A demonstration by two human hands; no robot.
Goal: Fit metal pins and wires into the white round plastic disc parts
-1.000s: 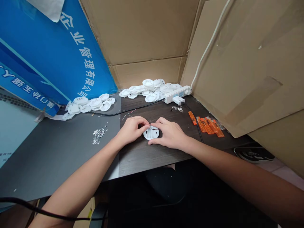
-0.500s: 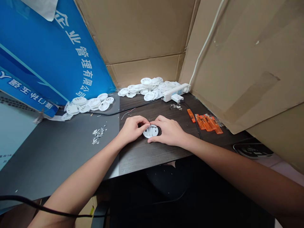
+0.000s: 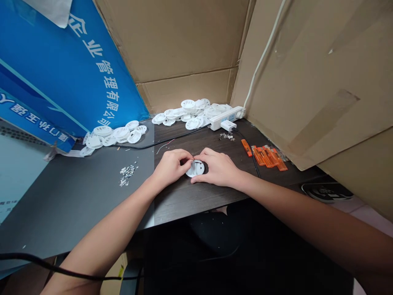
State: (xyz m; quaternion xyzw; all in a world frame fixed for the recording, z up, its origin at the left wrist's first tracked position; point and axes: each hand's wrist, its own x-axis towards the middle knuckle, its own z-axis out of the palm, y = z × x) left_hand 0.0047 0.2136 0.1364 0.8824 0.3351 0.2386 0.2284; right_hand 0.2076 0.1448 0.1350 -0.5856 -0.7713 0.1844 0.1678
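White slotted disc, the one you're working on: where's it sitting?

Right between my hands, over the dark wooden part of the table, near the front edge. Can't tell if it's flat on the wood or held a bit above it.

OK, and what are your hands doing?

My right hand is curved in a loose C around the right side, index finger up by the top rim and thumb along the bottom, so that's the one gripping it. My left hand is curled, with thumb and index tips close together at the upper left rim. Can't tell if they're pinched shut on anything, my fingers hide it.

What else is on the table?

More white discs, lol. One pile at the back by the cardboard, another further left by the blue board. Small shiny parts are scattered on the grey surface to my left. On my right there's a power strip with a white plug block beside it, and some orange pieces lying close together.
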